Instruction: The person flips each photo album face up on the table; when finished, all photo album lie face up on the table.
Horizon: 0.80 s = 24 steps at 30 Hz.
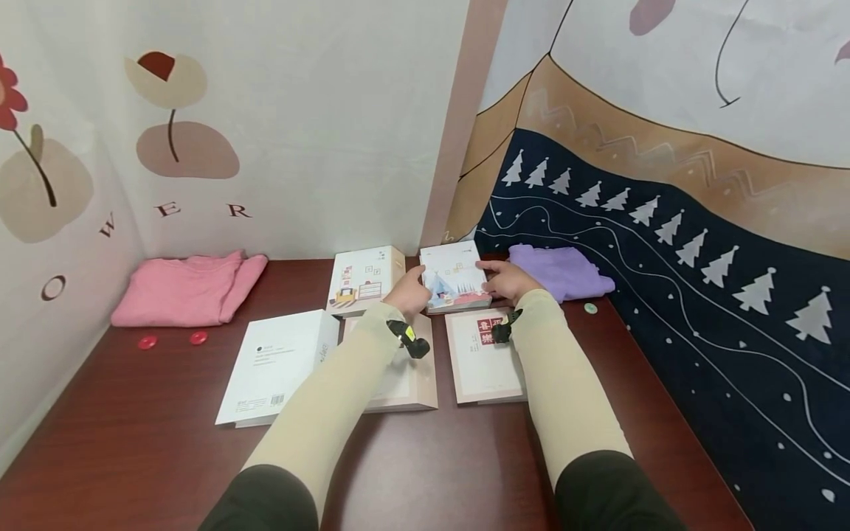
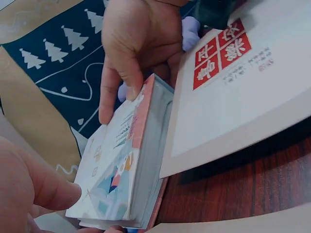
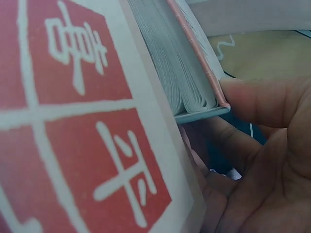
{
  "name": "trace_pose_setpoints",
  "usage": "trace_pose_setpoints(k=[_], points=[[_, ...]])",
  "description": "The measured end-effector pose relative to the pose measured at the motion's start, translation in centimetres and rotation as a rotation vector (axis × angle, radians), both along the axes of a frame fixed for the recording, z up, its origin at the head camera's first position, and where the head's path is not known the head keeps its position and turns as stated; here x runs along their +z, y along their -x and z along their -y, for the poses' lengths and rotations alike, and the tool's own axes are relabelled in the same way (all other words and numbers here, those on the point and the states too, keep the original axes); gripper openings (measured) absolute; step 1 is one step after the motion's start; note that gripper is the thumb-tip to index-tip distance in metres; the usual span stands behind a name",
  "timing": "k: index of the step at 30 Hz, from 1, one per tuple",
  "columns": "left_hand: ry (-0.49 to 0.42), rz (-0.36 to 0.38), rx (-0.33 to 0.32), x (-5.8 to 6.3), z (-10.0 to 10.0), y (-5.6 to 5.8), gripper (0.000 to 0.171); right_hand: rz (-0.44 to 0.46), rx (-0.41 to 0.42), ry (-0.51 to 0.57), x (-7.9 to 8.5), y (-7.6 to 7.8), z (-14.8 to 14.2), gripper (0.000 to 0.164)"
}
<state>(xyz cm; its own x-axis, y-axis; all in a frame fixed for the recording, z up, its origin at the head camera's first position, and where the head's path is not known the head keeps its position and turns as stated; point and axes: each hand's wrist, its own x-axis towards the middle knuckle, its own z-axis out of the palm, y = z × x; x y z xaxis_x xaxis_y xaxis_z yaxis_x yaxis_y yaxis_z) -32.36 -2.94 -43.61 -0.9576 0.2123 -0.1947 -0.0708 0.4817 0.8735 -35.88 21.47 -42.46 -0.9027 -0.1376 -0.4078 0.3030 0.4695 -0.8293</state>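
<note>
A thick book [image 1: 454,276] with a white cover, a blue tent picture and small trees lies in the back row, held between both hands. My left hand [image 1: 408,293] grips its left edge, thumb on the cover and a fingertip low at the side in the left wrist view. At the right edge, my right hand [image 1: 508,282] pinches the book; the right wrist view shows its thumb [image 3: 257,102] at the cover's edge and fingers lower down. Just in front lies a white book [image 1: 481,361] with a red character block, partly behind the right wrist.
Left of the held book is another illustrated book [image 1: 361,276]. Two more white books, one far left [image 1: 275,365] and one under my left forearm [image 1: 398,376], lie in front. Folded pink cloth [image 1: 186,291], purple cloth [image 1: 558,271], red discs [image 1: 147,342] and a green disc [image 1: 590,308] flank them.
</note>
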Motion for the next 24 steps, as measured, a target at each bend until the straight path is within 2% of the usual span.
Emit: trace_pose_setpoints(k=[6,12,18,24], points=[[-0.044,0.065,0.046,-0.14,-0.14,0.29,0.078,0.016,-0.015,0.049,-0.01,-0.12,-0.03,0.067],[-0.079,0.065,0.077,-0.04,-0.07,0.22,0.08,0.029,-0.034,0.063,-0.08,-0.07,-0.01,0.067],[-0.084,0.049,0.08,0.17,0.05,0.05,0.079,0.018,-0.041,0.057,-0.18,0.03,0.02,0.066],[-0.125,0.069,0.092,0.2,0.08,0.03,0.08,0.029,-0.053,0.076,-0.29,0.04,0.01,0.067]])
